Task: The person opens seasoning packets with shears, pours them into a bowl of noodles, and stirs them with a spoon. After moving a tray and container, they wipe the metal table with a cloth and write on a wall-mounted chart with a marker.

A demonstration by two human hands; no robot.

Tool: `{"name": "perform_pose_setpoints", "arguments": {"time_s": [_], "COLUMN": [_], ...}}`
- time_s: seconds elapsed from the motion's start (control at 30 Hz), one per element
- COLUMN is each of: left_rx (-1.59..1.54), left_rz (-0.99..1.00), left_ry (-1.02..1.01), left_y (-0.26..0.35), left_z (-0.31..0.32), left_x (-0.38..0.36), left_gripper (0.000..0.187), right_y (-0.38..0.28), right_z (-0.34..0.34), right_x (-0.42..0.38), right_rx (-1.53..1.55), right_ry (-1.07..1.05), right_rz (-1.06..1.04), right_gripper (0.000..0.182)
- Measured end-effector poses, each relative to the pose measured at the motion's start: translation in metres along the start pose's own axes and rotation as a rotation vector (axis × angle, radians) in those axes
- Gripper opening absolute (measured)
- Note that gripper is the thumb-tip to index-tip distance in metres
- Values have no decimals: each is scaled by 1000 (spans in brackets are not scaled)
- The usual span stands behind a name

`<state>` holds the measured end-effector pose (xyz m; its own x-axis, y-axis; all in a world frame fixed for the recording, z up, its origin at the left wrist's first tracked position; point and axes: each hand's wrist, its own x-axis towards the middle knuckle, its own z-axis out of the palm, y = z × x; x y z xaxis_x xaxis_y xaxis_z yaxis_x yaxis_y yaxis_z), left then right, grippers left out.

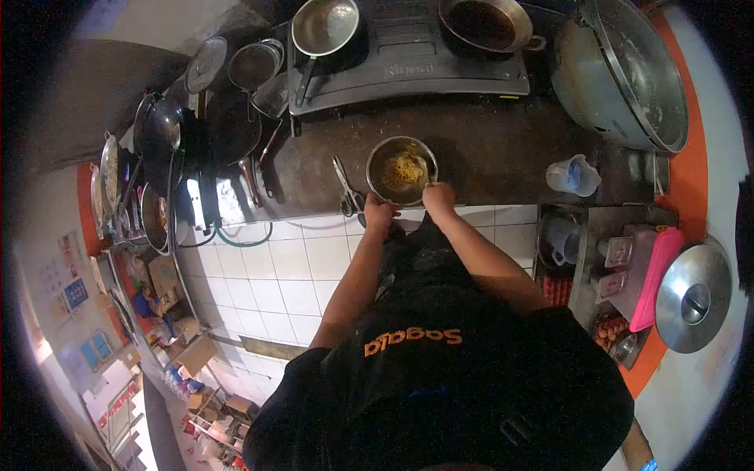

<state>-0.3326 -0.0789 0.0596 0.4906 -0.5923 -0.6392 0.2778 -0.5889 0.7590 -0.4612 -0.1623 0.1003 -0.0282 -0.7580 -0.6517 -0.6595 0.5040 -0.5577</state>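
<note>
A round metal bowl (372, 182) stands near the front edge of the dark counter. Yellow noodles (405, 170) lie in the middle of it. My left hand (380, 213) grips the bowl's near left rim, thumb and fingers closed on it. At the near right rim, my right hand (439, 198) is closed in a fist around a thin metal utensil (429, 174) that reaches into the bowl; its kind is too small to tell. Just left of the bowl lies a pair of scissors (345, 184), close to my left hand.
Behind the bowl stands a gas stove (404, 78) with a saucepan (325, 27) and a dark-stained pan (483, 25). A large pot (601, 86) and a plastic jug (572, 177) are on the right. Several pans and a wok (161, 129) crowd the left side.
</note>
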Motion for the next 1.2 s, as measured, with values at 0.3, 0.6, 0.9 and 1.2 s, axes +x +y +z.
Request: {"name": "perform_pose_setpoints", "arguments": {"time_s": [0.3,0.6,0.9,1.2], "left_rx": [-228,-102,-111,-199], "left_rz": [-28,-29,-65,-77], "left_ry": [-68,-78,-38,-69], "left_y": [-6,-10,-11,-6], "left_z": [-7,0,1,4], "left_x": [11,11,19,13], "left_gripper": [22,19,19,24], "right_y": [29,43,10,16], "right_z": [-8,28,-14,-5], "right_x": [-5,28,-22,-2], "right_rx": [-211,-329,-35,-4], "right_ry": [-206,-19,-274,-64], "right_rz": [-485,-93,-240,-67], "right_gripper": [35,24,30,32]}}
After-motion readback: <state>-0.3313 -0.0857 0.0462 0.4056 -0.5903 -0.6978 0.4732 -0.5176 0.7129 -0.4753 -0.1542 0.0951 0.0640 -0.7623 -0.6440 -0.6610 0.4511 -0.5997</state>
